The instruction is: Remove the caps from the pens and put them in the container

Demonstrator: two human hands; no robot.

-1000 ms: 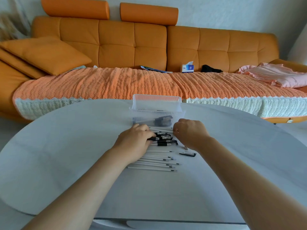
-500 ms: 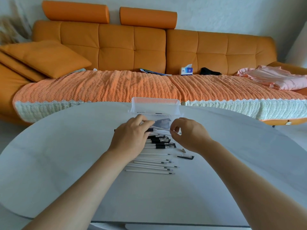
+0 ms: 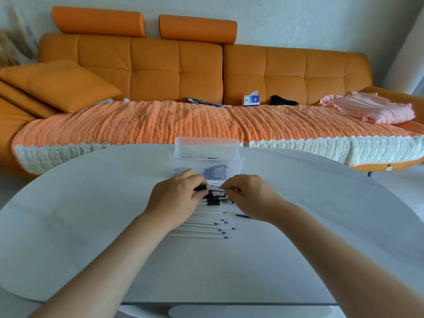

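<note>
A clear ribbed plastic container [image 3: 231,166] stands at the table's far middle, with dark caps showing through its wall. Just in front of it, my left hand [image 3: 176,198] grips a pen [image 3: 212,187] by its black grip end. The fingertips of my right hand [image 3: 249,195] pinch the same pen's clear cap end. Under both hands lie a few capped pens [image 3: 216,203]. Nearer to me, several uncapped white pens [image 3: 202,228] lie side by side, tips to the right. The left hand hides their left ends.
A loose black cap [image 3: 243,216] lies on the white oval table [image 3: 91,226] by my right wrist. An orange sofa [image 3: 160,72] with a knitted cover, a tissue box [image 3: 251,100] and pink cloth [image 3: 371,109] fills the background.
Both hands lifted one pen from the row toward the container. They have since drawn back a little and now hold it between them, left on the barrel, right on the cap.
</note>
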